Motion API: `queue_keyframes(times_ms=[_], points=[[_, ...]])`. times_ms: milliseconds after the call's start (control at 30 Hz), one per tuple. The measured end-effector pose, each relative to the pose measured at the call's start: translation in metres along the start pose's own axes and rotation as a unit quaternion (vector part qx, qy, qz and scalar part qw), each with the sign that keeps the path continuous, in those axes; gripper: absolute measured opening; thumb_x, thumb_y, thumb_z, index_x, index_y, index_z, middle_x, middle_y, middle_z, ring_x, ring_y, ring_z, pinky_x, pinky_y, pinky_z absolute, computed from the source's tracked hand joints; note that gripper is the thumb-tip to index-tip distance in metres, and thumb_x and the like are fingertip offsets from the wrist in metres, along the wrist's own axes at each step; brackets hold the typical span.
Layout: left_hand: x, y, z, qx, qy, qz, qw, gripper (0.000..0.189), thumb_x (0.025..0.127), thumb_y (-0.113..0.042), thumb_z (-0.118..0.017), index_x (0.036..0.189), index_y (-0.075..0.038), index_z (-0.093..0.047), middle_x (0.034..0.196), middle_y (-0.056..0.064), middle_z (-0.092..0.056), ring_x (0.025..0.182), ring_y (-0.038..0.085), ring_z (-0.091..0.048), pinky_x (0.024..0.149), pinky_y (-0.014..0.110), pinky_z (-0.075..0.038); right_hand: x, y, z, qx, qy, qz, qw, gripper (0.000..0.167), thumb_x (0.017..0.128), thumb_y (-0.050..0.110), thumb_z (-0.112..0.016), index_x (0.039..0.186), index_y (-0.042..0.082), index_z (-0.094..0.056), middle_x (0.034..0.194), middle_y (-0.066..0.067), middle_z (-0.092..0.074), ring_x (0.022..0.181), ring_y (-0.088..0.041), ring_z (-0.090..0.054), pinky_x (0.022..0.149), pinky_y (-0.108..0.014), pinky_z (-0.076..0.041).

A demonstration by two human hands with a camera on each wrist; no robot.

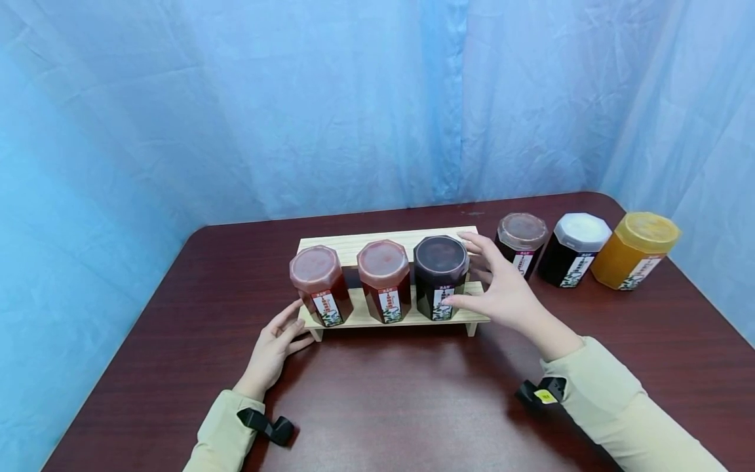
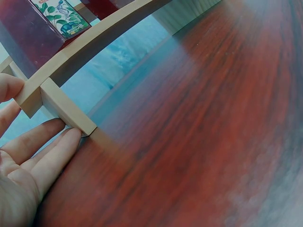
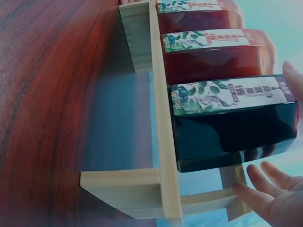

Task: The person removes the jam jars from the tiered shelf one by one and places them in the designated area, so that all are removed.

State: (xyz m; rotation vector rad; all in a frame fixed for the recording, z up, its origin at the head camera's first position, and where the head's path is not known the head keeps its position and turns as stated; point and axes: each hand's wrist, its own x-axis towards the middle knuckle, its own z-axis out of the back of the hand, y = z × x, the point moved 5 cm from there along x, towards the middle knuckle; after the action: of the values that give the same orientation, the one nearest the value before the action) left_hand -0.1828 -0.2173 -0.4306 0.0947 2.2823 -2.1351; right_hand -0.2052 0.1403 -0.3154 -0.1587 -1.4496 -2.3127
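Three jars stand on the lower step of a pale wooden two-step rack (image 1: pixel 383 246): a red-brown jar (image 1: pixel 328 298) at left, another red-brown jar (image 1: pixel 386 295) in the middle, a near-black jar (image 1: pixel 441 275) at right. My left hand (image 1: pixel 272 351) touches the rack's left end, its fairly straight fingers against the short leg (image 2: pixel 68 106). Around the near-black jar's right side is my right hand (image 1: pixel 501 288), thumb in front and fingers spread behind. In the right wrist view its fingertips (image 3: pixel 258 175) stand apart from the jar, while the thumb is near the lid.
To the right of the rack stand a dark jar with a clear lid (image 1: pixel 522 239), a dark jar with a white lid (image 1: pixel 575 249) and a yellow jar (image 1: pixel 637 252). Blue curtains (image 1: pixel 330 111) hang behind the dark red wooden table (image 1: pixel 383 400).
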Motion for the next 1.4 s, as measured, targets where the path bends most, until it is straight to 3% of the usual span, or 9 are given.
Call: queue_keyframes(times_ms=[167, 400, 533, 700, 933, 1067, 1167, 1233, 1400], points=[[0.000, -0.001, 0.000, -0.001, 0.003, -0.001, 1.0000, 0.049, 0.098, -0.007, -0.048, 0.144, -0.002, -0.033, 0.107, -0.001, -0.060, 0.091, 0.008, -0.065, 0.079, 0.030, -0.056, 0.000, -0.002, -0.004, 0.014, 0.005, 0.011, 0.9998, 0.092, 0.065, 0.007, -0.086, 0.142, 0.016, -0.036, 0.135, -0.012, -0.049, 0.118, -0.027, -0.054, 0.102, -0.043, -0.043], [0.000, -0.001, -0.002, -0.006, 0.009, -0.005, 0.9999, 0.050, 0.097, -0.007, -0.048, 0.144, 0.000, -0.032, 0.108, 0.003, -0.060, 0.091, 0.009, -0.064, 0.080, 0.031, -0.056, 0.000, -0.003, -0.009, 0.027, 0.012, 0.024, 0.9993, 0.092, 0.065, 0.005, -0.086, 0.142, 0.015, -0.036, 0.134, -0.008, -0.050, 0.119, -0.010, -0.052, 0.101, -0.018, -0.041], [0.000, -0.001, -0.001, -0.004, 0.006, -0.002, 1.0000, 0.049, 0.098, -0.007, -0.048, 0.144, -0.001, -0.033, 0.107, 0.000, -0.061, 0.091, 0.008, -0.065, 0.080, 0.031, -0.056, 0.000, -0.004, -0.012, 0.029, 0.013, 0.027, 0.9991, 0.093, 0.065, 0.003, -0.086, 0.142, 0.013, -0.034, 0.135, -0.011, -0.049, 0.121, -0.016, -0.050, 0.099, -0.010, -0.038], [0.000, -0.001, -0.001, -0.003, 0.006, -0.004, 1.0000, 0.050, 0.098, -0.007, -0.048, 0.144, -0.001, -0.033, 0.105, -0.002, -0.062, 0.091, 0.008, -0.065, 0.079, 0.030, -0.056, -0.001, -0.008, -0.016, 0.023, 0.003, 0.027, 0.9994, 0.098, 0.064, 0.001, -0.086, 0.144, 0.012, -0.030, 0.134, -0.013, -0.050, 0.118, -0.025, -0.052, 0.096, -0.011, -0.040], [-0.001, -0.003, -0.002, 0.003, 0.006, 0.001, 1.0000, 0.048, 0.098, -0.006, -0.047, 0.144, -0.001, -0.033, 0.107, 0.003, -0.061, 0.092, 0.008, -0.064, 0.082, 0.031, -0.056, -0.002, -0.013, -0.022, 0.017, -0.024, 0.033, 0.9990, 0.101, 0.062, -0.001, -0.086, 0.143, 0.014, -0.027, 0.131, -0.016, -0.051, 0.114, -0.024, -0.056, 0.091, -0.009, -0.041], [0.000, -0.002, -0.001, -0.002, 0.015, -0.023, 0.9996, 0.052, 0.097, -0.012, -0.052, 0.144, 0.001, -0.033, 0.104, 0.001, -0.061, 0.092, 0.008, -0.064, 0.079, 0.030, -0.056, -0.001, -0.015, -0.025, 0.019, -0.038, 0.029, 0.9987, 0.100, 0.063, -0.001, -0.086, 0.143, 0.014, -0.028, 0.133, -0.017, -0.048, 0.115, -0.032, -0.055, 0.090, -0.007, -0.040], [0.000, -0.001, 0.000, -0.022, 0.037, -0.058, 0.9974, 0.053, 0.096, -0.018, -0.056, 0.143, -0.002, -0.037, 0.105, 0.001, -0.062, 0.092, 0.008, -0.065, 0.078, 0.028, -0.057, -0.001, -0.016, -0.026, 0.023, -0.045, 0.025, 0.9984, 0.099, 0.063, -0.002, -0.085, 0.142, 0.013, -0.027, 0.134, -0.017, -0.047, 0.116, -0.032, -0.054, 0.091, -0.008, -0.041], [0.000, 0.000, 0.000, -0.029, 0.044, -0.067, 0.9964, 0.052, 0.095, -0.022, -0.057, 0.141, -0.005, -0.040, 0.105, -0.001, -0.062, 0.092, 0.008, -0.065, 0.077, 0.027, -0.057, -0.002, -0.016, -0.027, 0.024, -0.049, 0.022, 0.9983, 0.099, 0.063, -0.003, -0.085, 0.142, 0.013, -0.027, 0.135, -0.017, -0.047, 0.116, -0.031, -0.054, 0.094, -0.016, -0.044], [0.000, 0.000, 0.000, -0.011, 0.020, -0.040, 0.9990, 0.053, 0.095, -0.020, -0.057, 0.142, -0.003, -0.038, 0.106, -0.002, -0.061, 0.091, 0.008, -0.065, 0.077, 0.028, -0.057, -0.002, -0.016, -0.028, 0.023, -0.053, 0.012, 0.9983, 0.099, 0.063, -0.004, -0.084, 0.142, 0.013, -0.027, 0.135, -0.018, -0.046, 0.118, -0.032, -0.053, 0.097, -0.044, -0.046]])
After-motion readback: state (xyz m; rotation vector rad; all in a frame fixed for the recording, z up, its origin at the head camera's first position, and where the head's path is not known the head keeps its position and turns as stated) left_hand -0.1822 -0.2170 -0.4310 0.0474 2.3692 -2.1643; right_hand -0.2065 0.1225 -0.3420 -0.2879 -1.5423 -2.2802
